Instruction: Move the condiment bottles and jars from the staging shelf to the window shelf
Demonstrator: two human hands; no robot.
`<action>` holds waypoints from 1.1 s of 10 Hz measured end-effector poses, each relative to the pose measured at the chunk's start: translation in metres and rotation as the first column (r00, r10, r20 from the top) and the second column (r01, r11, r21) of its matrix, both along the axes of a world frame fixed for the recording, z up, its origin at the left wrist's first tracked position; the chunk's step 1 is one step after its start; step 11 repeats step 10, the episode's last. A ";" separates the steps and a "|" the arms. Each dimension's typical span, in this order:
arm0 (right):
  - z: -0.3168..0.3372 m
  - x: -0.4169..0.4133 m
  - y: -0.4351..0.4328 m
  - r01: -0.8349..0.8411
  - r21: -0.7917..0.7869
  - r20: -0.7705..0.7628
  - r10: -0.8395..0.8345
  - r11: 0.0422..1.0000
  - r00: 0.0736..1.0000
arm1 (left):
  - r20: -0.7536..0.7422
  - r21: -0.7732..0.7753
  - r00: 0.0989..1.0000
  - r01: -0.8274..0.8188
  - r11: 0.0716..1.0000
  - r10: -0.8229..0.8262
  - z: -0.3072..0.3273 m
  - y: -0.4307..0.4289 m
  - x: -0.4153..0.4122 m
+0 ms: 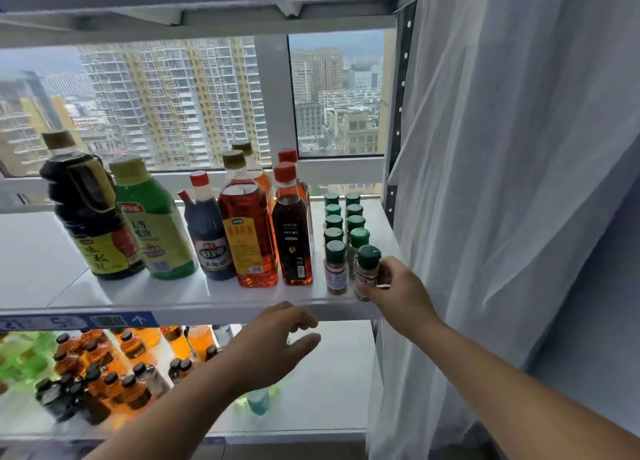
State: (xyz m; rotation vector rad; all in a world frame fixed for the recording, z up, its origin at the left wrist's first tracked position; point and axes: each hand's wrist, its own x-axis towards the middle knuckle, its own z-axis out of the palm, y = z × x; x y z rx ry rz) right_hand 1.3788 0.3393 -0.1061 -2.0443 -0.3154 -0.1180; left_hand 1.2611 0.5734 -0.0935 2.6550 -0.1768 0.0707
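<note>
A white metal shelf (pixel 194 298) with a smooth, glossy board is being viewed against a window (pixel 173 103), through which high-rise blocks are being seen. A sheer white curtain (pixel 519 182) is hanging in soft folds at the right, beside a perforated steel upright (pixel 401 89). A blue label strip (pixel 79 321) is fixed along the front lip.

Along the shelf, from the left, are being observed: a dark soy sauce bottle (pixel 90 210) with a moulded handle and tan cap; a green plastic bottle (pixel 156 227) with a yellow-green cap; a small dark vinegar bottle (pixel 209 231) with a red cap; a tall clear bottle of amber-red oil (pixel 247 231) with an olive cap; and a square dark oil bottle (pixel 293 238) with a red cap. Similar bottles are standing behind these. To the right, two rows of small cylindrical spice jars (pixel 341 220) with green ribbed caps are running front to back.

One spice jar (pixel 367 272), clear with a green cap, is being gripped by the right hand (pixel 398 288), fingers curled around its side, at the shelf's front right corner, at the head of the right row. It cannot be told whether its base is touching the board.

The left hand (pixel 277 345) is being held empty below the lip, fingers loosely spread.

On the lower shelf (pixel 329 383), blurred amber bottles (pixel 114 366) with black caps are clustered at left.
</note>
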 end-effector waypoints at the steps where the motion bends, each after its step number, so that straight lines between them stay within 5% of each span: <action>1: -0.003 0.009 0.001 -0.026 -0.016 -0.004 0.026 1.000 1.000 | -0.025 -0.002 1.000 -0.019 1.000 0.019 -0.003 -0.003 0.005; 11: -0.008 0.013 -0.002 0.003 -0.108 0.006 -0.002 0.994 1.000 | -0.026 0.003 0.995 -0.094 0.996 0.094 -0.003 0.004 0.018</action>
